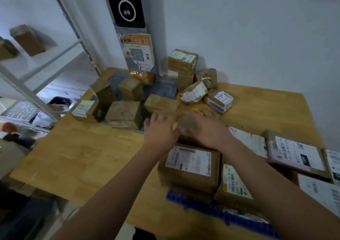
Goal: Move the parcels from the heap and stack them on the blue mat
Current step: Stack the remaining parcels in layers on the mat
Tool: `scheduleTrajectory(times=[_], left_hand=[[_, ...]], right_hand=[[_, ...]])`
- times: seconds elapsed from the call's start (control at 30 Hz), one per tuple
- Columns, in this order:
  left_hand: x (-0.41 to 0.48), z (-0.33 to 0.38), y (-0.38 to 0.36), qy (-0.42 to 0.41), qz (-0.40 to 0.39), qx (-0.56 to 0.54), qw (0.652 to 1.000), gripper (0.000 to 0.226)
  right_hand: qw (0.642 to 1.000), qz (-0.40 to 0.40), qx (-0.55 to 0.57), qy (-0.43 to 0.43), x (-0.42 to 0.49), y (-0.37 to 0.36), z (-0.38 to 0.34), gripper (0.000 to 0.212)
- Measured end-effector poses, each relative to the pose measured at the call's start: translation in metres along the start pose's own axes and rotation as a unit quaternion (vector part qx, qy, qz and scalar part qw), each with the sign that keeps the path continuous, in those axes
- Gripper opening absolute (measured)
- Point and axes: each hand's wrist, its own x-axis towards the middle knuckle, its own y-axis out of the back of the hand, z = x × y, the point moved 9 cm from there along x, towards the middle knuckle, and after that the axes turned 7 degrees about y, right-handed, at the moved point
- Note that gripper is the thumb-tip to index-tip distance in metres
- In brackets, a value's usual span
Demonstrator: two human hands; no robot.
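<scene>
On the worktop's [82, 157] near edge, the blue mat [184, 199] carries stacked parcels [189, 166]. Beyond them, a blurred brown parcel [185, 124] sits between the left grip [160, 127], its straight fingers pressing the parcel, and the right grip [209, 127], whose hold I cannot tell. The heap [195, 92] lies along the far edge.

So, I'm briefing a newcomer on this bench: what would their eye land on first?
The left hand and right hand meet on a blurred brown parcel in the centre. Beyond them, at the far side, lies a jumbled heap of brown parcels. Nearer, labelled parcels sit stacked on the blue mat.
</scene>
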Motion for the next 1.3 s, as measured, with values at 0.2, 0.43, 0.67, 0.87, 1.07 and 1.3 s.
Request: scheduleTrajectory(times=[0.2,0.43,0.67,0.87,1.07,1.3], left_hand=[[0.035,-0.126,0.0,0.084,-0.037,-0.078,0.993,0.057],[0.087,-0.273,-0.017,0.121,-0.079,-0.084,0.986,0.053],[0.139,-0.302,-0.044,0.058,-0.11,-0.109,0.986,0.053],[0.176,-0.27,-0.059,-0.006,-0.115,-0.122,0.986,0.054],[0.193,-0.246,-0.072,-0.052,-0.144,-0.175,0.973,0.058],[0.206,-0.212,-0.056,-0.084,-0.11,-0.213,0.967,0.06]], right_hand=[[0.998,-0.024,0.053,0.009,0.09,-0.031,-0.091,0.063],[0.989,-0.104,0.096,-0.043,0.206,-0.106,-0.156,0.067],[0.972,-0.155,0.024,-0.175,0.265,-0.14,-0.09,0.087],[0.951,-0.196,-0.049,-0.234,0.28,-0.15,-0.024,0.093],[0.955,-0.183,-0.082,-0.219,0.284,-0.147,-0.009,0.092],[0.979,-0.082,-0.128,-0.138,0.294,-0.074,-0.027,0.092]])
